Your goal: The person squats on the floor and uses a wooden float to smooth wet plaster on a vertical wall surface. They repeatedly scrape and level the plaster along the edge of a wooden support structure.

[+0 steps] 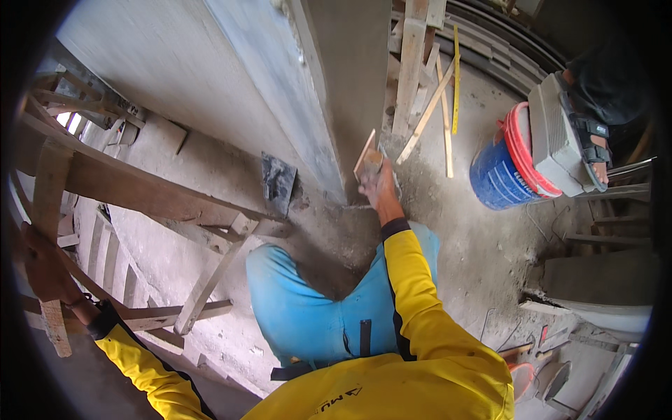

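My right hand [379,187] reaches forward, closed around a wooden plastering float [365,155]. The float is tilted on edge beside the foot of a grey plastered column [350,91]; whether it touches the plaster I cannot tell. Far out on the left, my left hand [47,269] is wrapped around an upright wooden post [50,189] of a timber frame. A dark, smeared flat board [278,183] leans at the base of the pale wall [203,84], left of the column's corner. My knees are spread on either side of the column's foot.
A blue bucket [500,175] with a red rim stands at right, with a grey block [556,136] against it and another person's sandalled foot [596,150] beside that. Wooden strips [446,115] and a yellow ruler [456,84] lie ahead. A curved timber beam [154,189] spans the left.
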The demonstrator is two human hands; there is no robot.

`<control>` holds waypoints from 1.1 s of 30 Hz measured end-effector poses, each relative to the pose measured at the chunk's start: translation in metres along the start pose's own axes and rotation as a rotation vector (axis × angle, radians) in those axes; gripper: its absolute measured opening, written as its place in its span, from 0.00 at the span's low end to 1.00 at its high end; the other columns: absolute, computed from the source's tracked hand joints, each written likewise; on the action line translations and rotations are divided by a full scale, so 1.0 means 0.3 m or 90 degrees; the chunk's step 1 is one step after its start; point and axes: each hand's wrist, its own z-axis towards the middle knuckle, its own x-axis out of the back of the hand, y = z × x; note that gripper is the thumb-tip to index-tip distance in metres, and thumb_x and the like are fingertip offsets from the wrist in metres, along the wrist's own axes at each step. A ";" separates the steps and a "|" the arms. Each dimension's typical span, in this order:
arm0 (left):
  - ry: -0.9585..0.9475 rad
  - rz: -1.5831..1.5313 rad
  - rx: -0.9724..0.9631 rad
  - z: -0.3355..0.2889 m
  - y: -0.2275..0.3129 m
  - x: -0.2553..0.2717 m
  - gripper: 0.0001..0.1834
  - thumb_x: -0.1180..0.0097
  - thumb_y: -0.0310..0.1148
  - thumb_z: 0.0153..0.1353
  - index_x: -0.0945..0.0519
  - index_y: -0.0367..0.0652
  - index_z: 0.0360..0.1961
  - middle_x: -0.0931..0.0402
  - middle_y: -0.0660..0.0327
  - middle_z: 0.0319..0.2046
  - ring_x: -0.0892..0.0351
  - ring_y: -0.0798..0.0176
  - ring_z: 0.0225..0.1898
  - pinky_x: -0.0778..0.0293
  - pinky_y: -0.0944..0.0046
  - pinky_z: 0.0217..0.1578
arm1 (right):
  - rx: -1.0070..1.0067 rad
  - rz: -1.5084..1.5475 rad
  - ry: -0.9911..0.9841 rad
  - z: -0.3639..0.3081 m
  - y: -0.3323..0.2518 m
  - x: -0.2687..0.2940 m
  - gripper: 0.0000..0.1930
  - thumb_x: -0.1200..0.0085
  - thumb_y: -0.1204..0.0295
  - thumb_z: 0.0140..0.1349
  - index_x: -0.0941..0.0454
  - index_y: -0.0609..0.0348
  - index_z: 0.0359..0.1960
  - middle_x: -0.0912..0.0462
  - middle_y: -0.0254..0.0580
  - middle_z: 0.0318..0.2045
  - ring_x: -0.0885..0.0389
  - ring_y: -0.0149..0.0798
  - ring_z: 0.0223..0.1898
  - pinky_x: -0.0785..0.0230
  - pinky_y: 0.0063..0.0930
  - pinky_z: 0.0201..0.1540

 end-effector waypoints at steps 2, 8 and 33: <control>0.019 0.026 -0.006 -0.011 0.009 -0.024 0.41 0.68 0.77 0.60 0.13 0.58 0.42 0.14 0.57 0.34 0.16 0.44 0.36 0.23 0.47 0.35 | -0.092 -0.003 0.075 0.017 0.035 0.052 0.26 0.60 0.40 0.68 0.27 0.48 0.49 0.27 0.32 0.28 0.29 0.33 0.26 0.37 0.33 0.27; 0.070 -0.062 -0.041 -0.071 0.011 0.060 0.33 0.64 0.72 0.64 0.14 0.64 0.43 0.14 0.63 0.34 0.15 0.49 0.35 0.23 0.50 0.30 | 0.118 -0.145 -0.071 -0.331 -0.083 -0.280 0.24 0.65 0.51 0.72 0.30 0.50 0.60 0.22 0.36 0.32 0.21 0.32 0.27 0.32 0.27 0.16; 0.058 -0.186 -0.080 -0.118 0.137 0.230 0.27 0.55 0.63 0.67 0.13 0.56 0.38 0.18 0.60 0.26 0.16 0.54 0.28 0.25 0.53 0.27 | 0.557 -0.440 -0.131 -0.312 -0.251 -0.386 0.27 0.64 0.70 0.69 0.37 0.57 0.70 0.33 0.47 0.67 0.29 0.36 0.61 0.34 0.28 0.60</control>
